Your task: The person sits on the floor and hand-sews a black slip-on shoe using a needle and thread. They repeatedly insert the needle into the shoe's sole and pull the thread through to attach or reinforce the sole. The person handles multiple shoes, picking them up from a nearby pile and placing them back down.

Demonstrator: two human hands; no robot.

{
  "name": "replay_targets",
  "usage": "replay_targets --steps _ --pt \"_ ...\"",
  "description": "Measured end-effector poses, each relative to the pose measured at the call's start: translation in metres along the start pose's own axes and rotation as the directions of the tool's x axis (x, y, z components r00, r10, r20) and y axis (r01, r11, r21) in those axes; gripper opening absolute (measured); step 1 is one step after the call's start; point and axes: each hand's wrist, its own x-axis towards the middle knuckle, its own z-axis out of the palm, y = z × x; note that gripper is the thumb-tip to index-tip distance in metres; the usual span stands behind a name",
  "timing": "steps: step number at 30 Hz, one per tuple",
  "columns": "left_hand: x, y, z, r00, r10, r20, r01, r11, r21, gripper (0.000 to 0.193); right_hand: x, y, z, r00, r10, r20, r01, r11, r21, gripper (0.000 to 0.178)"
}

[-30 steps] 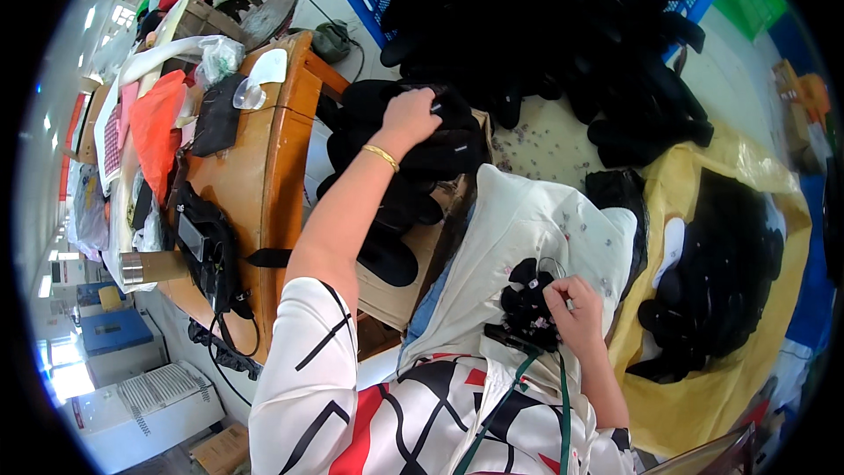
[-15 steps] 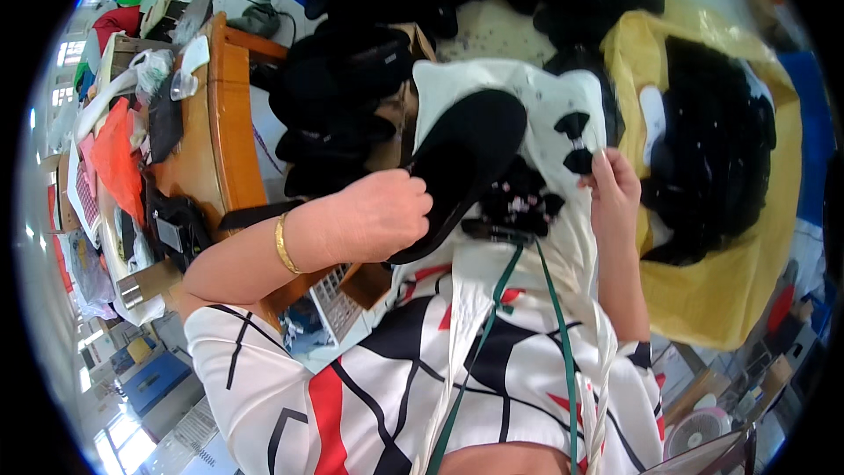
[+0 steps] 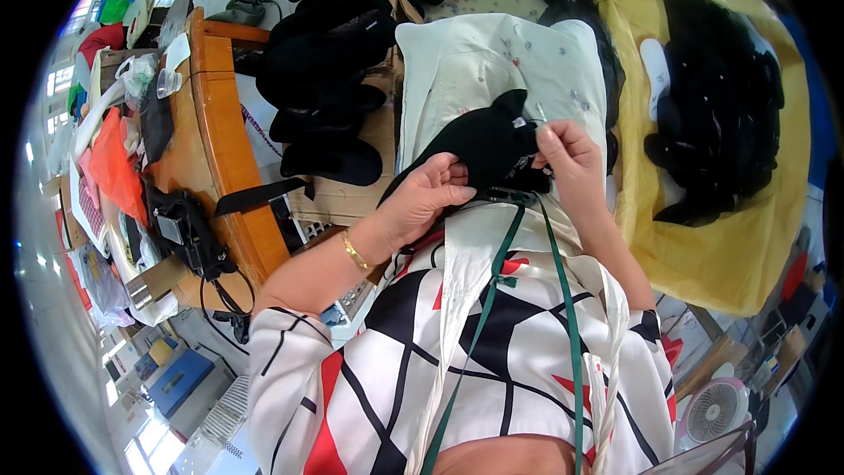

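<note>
In the head view, the left hand was clamped on the lower edge of a flat black fabric shoe-shaped piece, fingers curled under it. The right hand had its fingertips pinched together on a small pale tag at the piece's upper right edge. The piece lay on a cream cloth spread over the lap.

This looked like a step of trimming or checking the tag; the next move would call for a steady pinch while the left hand kept the fabric taut.

To the left, a stack of black soles sat in a cardboard box beside a wooden table. On the right, a yellow sack held more black pieces. Nothing blocked the hands.
</note>
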Motion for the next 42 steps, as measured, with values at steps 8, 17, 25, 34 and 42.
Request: replay_targets --steps 8,17,25,34,42 --pt "0.008 -0.003 0.039 0.963 0.086 -0.255 -0.119 0.986 -0.115 0.024 -0.016 0.007 0.039 0.895 -0.237 0.378 0.416 0.747 -0.518 0.007" --pt "0.020 -0.009 0.035 0.911 0.020 -0.413 -0.160 0.938 -0.308 0.021 -0.020 -0.006 0.027 0.964 0.253 0.084 -0.238 0.959 -0.156 0.011" --pt "0.023 -0.011 0.029 0.915 0.017 -0.404 -0.132 0.956 -0.261 0.025 -0.014 -0.015 0.033 0.942 0.302 0.145 -0.231 0.899 -0.372 0.011" --pt "0.024 -0.008 0.036 0.908 -0.002 -0.419 -0.138 0.943 -0.304 0.020 -0.011 -0.008 0.030 0.956 0.239 0.170 -0.159 0.910 -0.384 0.011" --pt "0.025 -0.013 0.031 0.904 -0.008 -0.428 -0.135 0.943 -0.303 0.022 -0.010 -0.007 0.028 0.946 0.267 0.181 -0.181 0.903 -0.389 0.012"
